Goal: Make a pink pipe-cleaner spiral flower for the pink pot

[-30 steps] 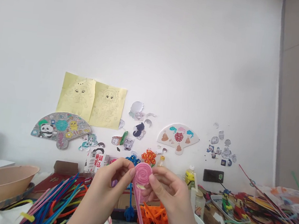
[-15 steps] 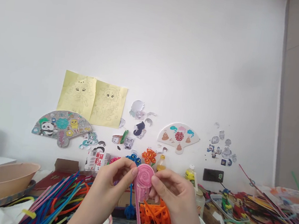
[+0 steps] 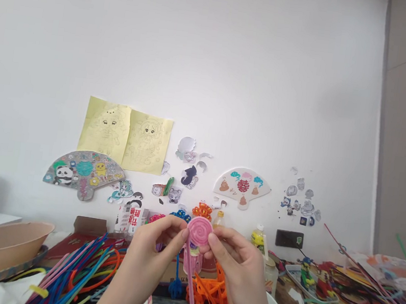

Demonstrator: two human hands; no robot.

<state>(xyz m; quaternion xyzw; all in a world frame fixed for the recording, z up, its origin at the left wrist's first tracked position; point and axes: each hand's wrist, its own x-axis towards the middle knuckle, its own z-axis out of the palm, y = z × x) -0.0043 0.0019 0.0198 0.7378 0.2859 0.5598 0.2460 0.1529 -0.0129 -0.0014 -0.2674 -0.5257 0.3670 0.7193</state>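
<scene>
Holds a flat pink spiral (image 3: 199,230) by opposite edges with the left hand (image 3: 156,247) and right hand (image 3: 240,261). Shows a pink strand (image 3: 191,284) hanging below, near orange strips (image 3: 212,298). Faces a white wall (image 3: 234,77) bearing yellow drawings (image 3: 146,150).

Two hands (image 3: 153,252) and one pink coil (image 3: 199,230) are counted. Two fans (image 3: 84,169) and two yellow drawings (image 3: 107,130) are shown. One basin (image 3: 3,243), two yellow bottles (image 3: 257,237), one jar (image 3: 269,276) and two figures (image 3: 307,276) are seen; the bundled pipe cleaners (image 3: 65,275) cannot be counted exactly.
</scene>
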